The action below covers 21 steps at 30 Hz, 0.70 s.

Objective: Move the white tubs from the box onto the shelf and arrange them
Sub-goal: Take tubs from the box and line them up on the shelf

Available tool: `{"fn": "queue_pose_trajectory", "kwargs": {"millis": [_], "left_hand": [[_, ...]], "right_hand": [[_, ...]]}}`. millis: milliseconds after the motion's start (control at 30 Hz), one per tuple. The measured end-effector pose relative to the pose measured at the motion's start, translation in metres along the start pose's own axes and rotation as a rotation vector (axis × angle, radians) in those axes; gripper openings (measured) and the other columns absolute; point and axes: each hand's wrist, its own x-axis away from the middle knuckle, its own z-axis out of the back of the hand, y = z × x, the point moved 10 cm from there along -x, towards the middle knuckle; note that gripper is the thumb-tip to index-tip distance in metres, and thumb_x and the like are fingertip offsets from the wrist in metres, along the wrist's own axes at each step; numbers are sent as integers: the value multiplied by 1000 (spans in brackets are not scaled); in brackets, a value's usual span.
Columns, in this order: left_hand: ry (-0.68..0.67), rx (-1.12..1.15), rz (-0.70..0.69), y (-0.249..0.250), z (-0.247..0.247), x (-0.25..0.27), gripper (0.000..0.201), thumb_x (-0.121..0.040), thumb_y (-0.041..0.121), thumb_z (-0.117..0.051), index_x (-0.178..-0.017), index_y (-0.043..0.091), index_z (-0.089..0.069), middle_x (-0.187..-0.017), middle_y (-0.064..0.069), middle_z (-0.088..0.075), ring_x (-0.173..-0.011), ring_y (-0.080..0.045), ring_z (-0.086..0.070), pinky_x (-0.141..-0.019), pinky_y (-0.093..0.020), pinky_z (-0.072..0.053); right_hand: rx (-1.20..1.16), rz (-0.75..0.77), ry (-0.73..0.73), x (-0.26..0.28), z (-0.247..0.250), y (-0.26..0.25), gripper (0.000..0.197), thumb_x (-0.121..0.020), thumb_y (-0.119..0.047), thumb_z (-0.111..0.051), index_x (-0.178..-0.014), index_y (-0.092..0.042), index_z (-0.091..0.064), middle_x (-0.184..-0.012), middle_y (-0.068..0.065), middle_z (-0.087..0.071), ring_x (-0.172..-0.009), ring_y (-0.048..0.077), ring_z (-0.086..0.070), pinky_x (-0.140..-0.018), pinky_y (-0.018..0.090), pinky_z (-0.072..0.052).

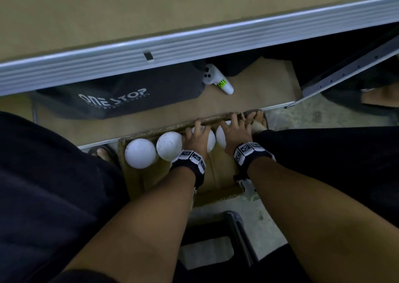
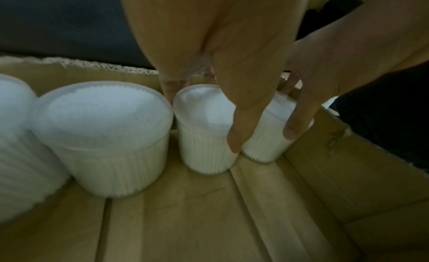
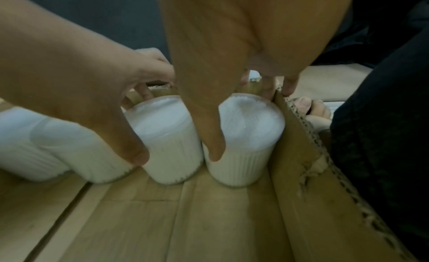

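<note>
Several white tubs stand in a row along the far wall of a cardboard box on the floor between my legs. Two tubs at the left stand free. My left hand grips the third tub, thumb on its near side and fingers over the far side. My right hand grips the rightmost tub in the same way, hard against the box's right wall. Both held tubs stand on the box floor. The low shelf lies just beyond the box.
A dark bag printed ONE STOP and a white controller lie on the low shelf. Above it runs a tan board with an aluminium edge. My sandalled feet flank the box. A black metal frame stands near me.
</note>
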Motion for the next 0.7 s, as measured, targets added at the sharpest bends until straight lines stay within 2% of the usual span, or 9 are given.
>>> {"fn": "queue_pose_trajectory", "kwargs": {"millis": [100,200,333,367,433,500,533,633,700], "left_hand": [[-27,-2,10,-1,3,6,71,-73,13,-66,-134,29,-34,-144,-4,-22,-124,-35,-35,-95,-44,-40],[-73,18,30,0,8,16,75,-71,16,-70,-134,29,-33,-142,-6,-21,-126,-37,-33,-97,-45,-39],[-108,62,37,5,27,32,83,-66,25,-78,-135,30,-34,-144,-7,-23,-131,-38,-28,-101,-50,-35],[-102,59,31,7,35,37,85,-65,27,-80,-136,29,-33,-144,-7,-24,-132,-38,-28,-101,-51,-36],[-93,71,31,9,53,46,88,-62,29,-82,-135,28,-32,-142,-7,-26,-132,-39,-31,-102,-50,-39],[-72,89,10,14,74,55,89,-58,31,-83,-132,27,-34,-140,-8,-29,-128,-39,-34,-101,-49,-41],[-49,87,-4,18,86,61,89,-57,33,-83,-131,26,-34,-138,-8,-30,-126,-39,-35,-100,-48,-42],[86,62,-33,31,128,84,88,-57,35,-82,-132,26,-35,-131,-7,-32,-121,-35,-35,-96,-44,-43],[150,62,-47,39,154,101,87,-57,38,-80,-131,27,-36,-130,-6,-33,-122,-35,-34,-95,-46,-41]], "right_hand": [[-64,-15,-4,5,3,2,81,-68,-21,-76,-138,-23,-35,-142,14,-26,-130,38,-35,-103,46,-37],[-122,-36,-18,15,6,5,85,-69,-22,-76,-141,-24,-31,-144,14,-25,-136,39,-27,-106,47,-34],[-117,-56,-14,34,28,7,79,-73,-33,-72,-141,-22,-32,-144,19,-29,-136,49,-22,-113,57,-17],[-106,-59,-18,40,35,9,82,-71,-35,-72,-140,-23,-31,-142,19,-31,-135,50,-23,-113,60,-13],[-87,-54,-6,51,52,12,88,-60,-41,-71,-136,-30,-30,-134,15,-37,-129,49,-32,-109,62,-23],[-112,-55,39,65,77,17,89,-52,-44,-71,-131,-35,-31,-127,11,-40,-120,42,-41,-100,55,-36],[-134,-56,48,73,88,20,91,-53,-43,-75,-133,-34,-31,-128,9,-38,-120,40,-41,-99,52,-38],[-182,-55,37,96,118,24,100,-60,-37,-83,-143,-29,-28,-144,12,-27,-134,44,-29,-106,53,-33],[-179,-48,60,113,142,24,98,-59,-38,-83,-141,-26,-32,-145,13,-30,-134,44,-31,-106,53,-37]]}}
